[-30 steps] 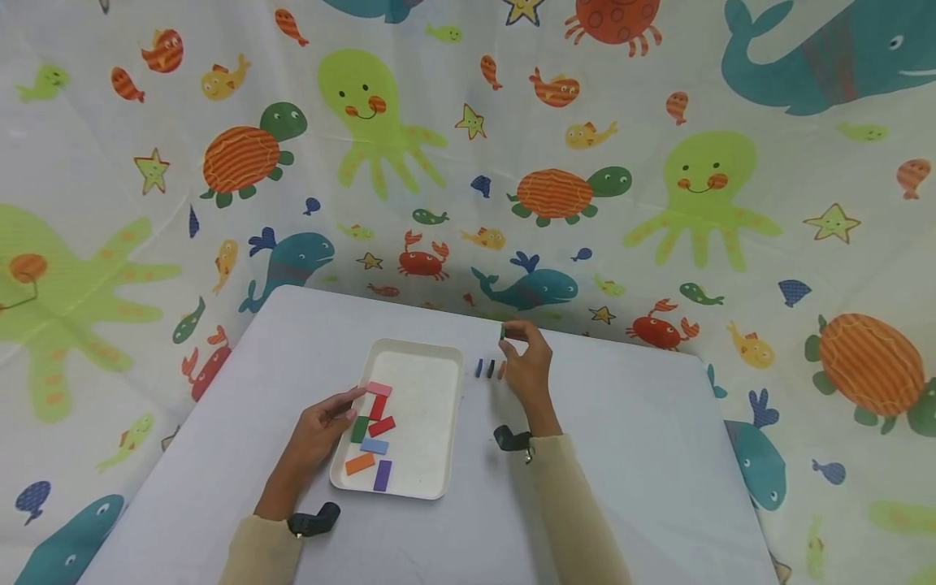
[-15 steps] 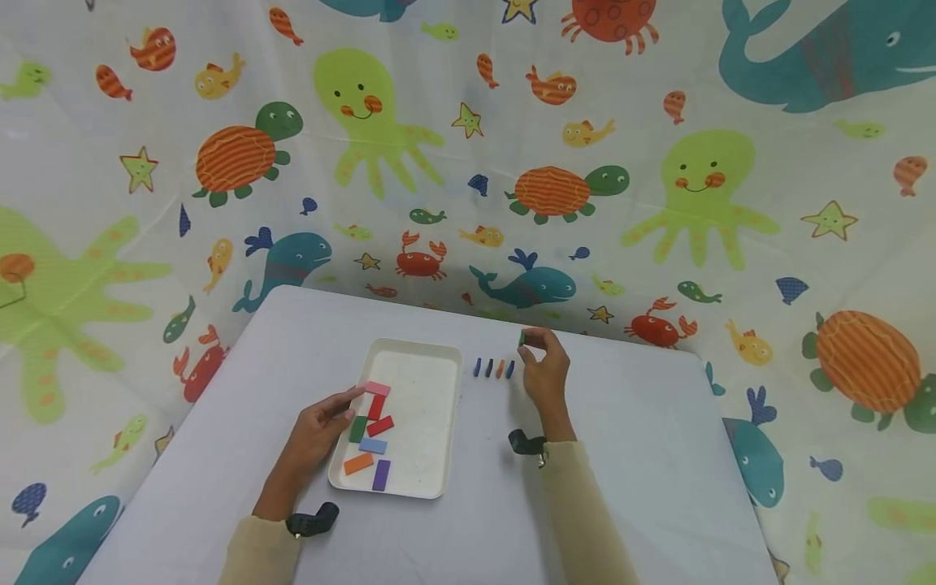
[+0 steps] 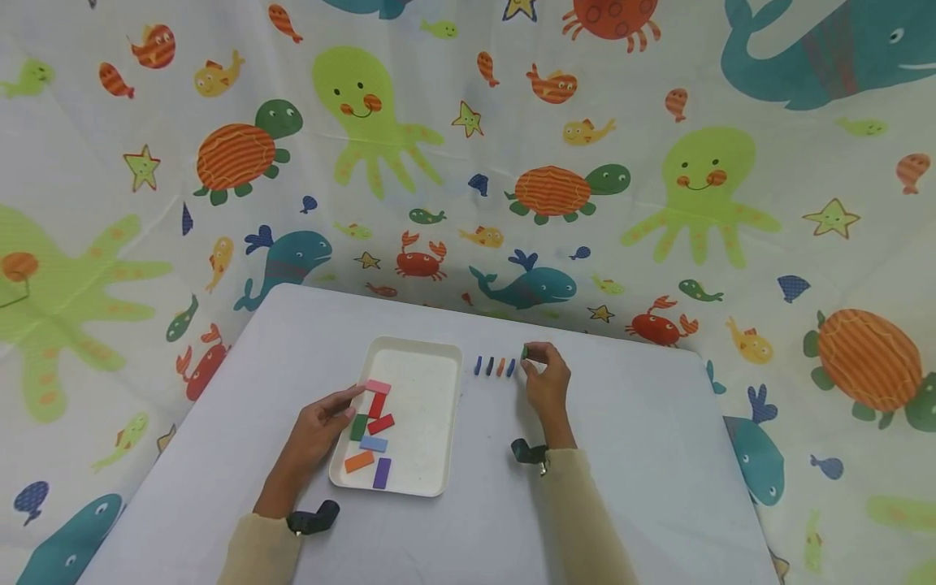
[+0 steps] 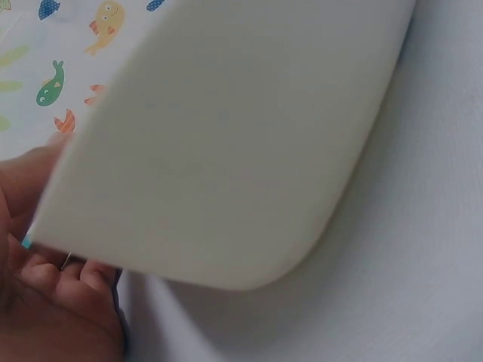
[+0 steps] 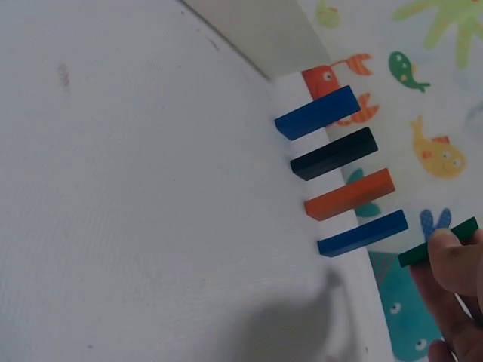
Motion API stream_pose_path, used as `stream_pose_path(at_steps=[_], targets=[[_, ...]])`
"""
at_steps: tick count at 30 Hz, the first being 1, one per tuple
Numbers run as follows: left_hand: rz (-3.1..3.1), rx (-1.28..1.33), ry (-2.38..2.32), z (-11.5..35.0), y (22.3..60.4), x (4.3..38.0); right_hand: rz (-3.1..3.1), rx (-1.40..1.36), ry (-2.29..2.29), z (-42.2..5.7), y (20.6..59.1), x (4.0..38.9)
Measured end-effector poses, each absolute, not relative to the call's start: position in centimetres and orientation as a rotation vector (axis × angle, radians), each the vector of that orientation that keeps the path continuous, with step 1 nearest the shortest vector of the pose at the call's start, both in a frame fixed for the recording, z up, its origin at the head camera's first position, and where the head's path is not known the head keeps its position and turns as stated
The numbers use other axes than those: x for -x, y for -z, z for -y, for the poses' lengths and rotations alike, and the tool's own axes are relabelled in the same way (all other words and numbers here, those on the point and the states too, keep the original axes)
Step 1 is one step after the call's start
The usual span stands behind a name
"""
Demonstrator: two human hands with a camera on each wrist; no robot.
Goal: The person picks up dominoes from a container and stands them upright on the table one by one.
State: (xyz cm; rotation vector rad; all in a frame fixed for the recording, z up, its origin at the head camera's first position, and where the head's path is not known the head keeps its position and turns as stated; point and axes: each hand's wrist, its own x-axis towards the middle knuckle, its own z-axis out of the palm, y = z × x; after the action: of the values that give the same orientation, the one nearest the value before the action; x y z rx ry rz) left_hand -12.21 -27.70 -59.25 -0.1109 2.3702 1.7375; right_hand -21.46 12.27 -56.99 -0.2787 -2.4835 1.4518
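Note:
In the head view my left hand (image 3: 318, 431) holds the left rim of the white tray (image 3: 420, 347), its index finger reaching over the rim to the pink block. Seen from the left wrist, the tray's outer wall (image 4: 226, 166) hides part of the fingers of that hand. My right hand (image 3: 548, 386) pinches a green domino block (image 5: 439, 243) between thumb and fingers. The block hovers just above the table, apart from a row of upright dominoes. These are a blue domino (image 5: 317, 113), a dark one (image 5: 334, 154), an orange one (image 5: 350, 194) and another blue one (image 5: 363, 234).
Inside the tray lie several flat blocks: pink (image 3: 378, 387), red (image 3: 381, 424), green (image 3: 359, 427), light blue (image 3: 374, 444), orange (image 3: 359, 461) and purple (image 3: 382, 473). A white-covered table (image 3: 658, 455) meets a sea-animal curtain (image 3: 453, 162) at its far edge.
My right hand moved right with the green block, uncovering the rightmost blue domino, then came down toward the table. My left hand stayed at the tray.

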Motion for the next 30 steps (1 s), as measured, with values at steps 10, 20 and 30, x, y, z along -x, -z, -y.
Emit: stream_pose_path(at_steps=[10,20,30], targets=[[-2.354,0.128,-1.743,27.7,59.2,12.3,2.519,0.316,-1.426,-12.5,58.9,21.4],[-2.359,0.126,-1.747,27.7,59.2,12.4,2.516,0.272,-1.420,-12.8,59.5,21.0],[-2.379,0.104,-1.744,27.8,59.4,12.5,2.531,0.278,-1.418,-12.7,59.6,20.7]])
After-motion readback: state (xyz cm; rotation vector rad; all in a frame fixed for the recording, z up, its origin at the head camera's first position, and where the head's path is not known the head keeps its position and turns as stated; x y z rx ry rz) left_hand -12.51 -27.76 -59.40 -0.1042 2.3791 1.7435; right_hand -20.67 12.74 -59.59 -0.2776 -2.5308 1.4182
